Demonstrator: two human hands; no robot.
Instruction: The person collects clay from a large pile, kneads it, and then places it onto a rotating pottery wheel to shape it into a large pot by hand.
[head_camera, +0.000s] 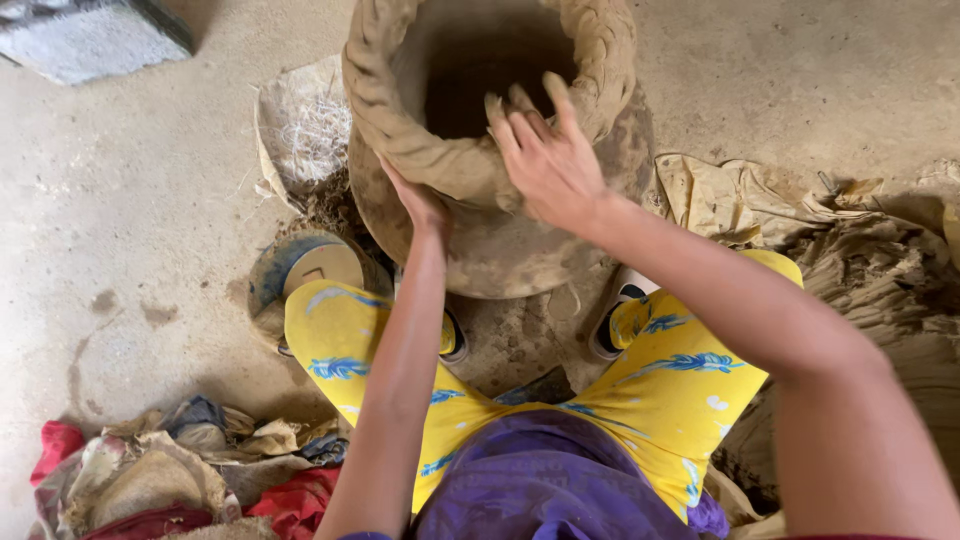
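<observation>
Right hand (545, 160) lies flat and spread on the near rim of the clay pot (500, 230), fingers splayed over the thick rolled coil, fingertips reaching toward the dark mouth; it presses rather than grasps. Left hand (415, 200) is pressed open-palmed against the outer wall just under the rim, fingers straight, nothing clenched. The pot stands upright on the floor (150, 200) between the person's knees in yellow patterned trousers (680, 380). Its inside is in shadow; contents cannot be told. A heap of rags (170, 470) lies lower left, crumpled sacking (850, 240) to the right.
</observation>
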